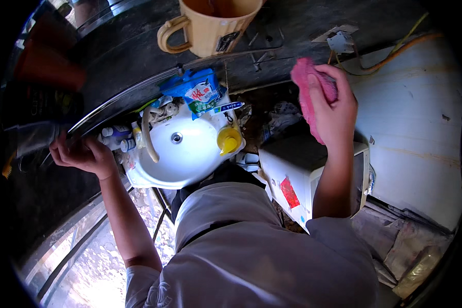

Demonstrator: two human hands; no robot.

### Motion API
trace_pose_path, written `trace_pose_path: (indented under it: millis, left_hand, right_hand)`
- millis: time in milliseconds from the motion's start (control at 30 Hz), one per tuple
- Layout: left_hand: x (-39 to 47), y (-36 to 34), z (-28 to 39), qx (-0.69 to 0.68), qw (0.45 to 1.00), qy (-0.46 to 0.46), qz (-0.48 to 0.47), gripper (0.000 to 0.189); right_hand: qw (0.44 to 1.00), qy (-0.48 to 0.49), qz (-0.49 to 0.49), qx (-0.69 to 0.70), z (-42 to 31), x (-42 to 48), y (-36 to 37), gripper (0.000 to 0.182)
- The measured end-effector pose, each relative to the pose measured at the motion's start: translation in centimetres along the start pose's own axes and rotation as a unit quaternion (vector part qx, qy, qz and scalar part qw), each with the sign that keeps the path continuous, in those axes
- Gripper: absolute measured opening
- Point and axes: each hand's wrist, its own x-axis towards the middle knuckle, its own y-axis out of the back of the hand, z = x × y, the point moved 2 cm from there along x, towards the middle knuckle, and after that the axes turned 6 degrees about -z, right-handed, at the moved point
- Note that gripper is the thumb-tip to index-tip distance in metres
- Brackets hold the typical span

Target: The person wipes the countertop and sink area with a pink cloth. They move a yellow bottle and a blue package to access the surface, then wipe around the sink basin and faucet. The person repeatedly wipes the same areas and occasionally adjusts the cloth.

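Observation:
My right hand [333,106], raised at the right, grips a folded pink cloth [307,100] between thumb and fingers. At the left, my left hand [85,154] is lifted with bent fingers beside a clear plastic container [36,138] on the dark wall; whether its fingertips touch or hold something is too dim to tell. Between the two hands lies a white washbasin [192,142] with a pale hose or spout [149,134] over its left side. A blue packet [202,92] and a toothpaste tube [227,108] rest on its back rim, near a yellow pump top [229,141].
Above the basin are a metal rail [138,81] and a tan mug [215,32]. Small bottles [117,131] crowd the basin's left side. A white box-like appliance [292,177] stands right of the basin, near a large white panel [412,134]. A socket with wires [340,42] hangs above.

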Motion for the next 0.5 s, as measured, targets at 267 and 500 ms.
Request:
trace_pose_path:
  millis: [267, 500]
  left_hand:
    - [-0.5, 0.4, -0.7, -0.027, 1.0, 0.009, -0.012, 0.056]
    - [-0.1, 0.3, 0.3, 0.001, 0.999, 0.026, -0.02, 0.063]
  right_hand:
    - [0.979, 0.167, -0.03, -0.118, -4.0, 0.2, -4.6, 0.044]
    - [0.969, 0.219, -0.008, -0.11, -5.7, -1.4, -6.7, 0.043]
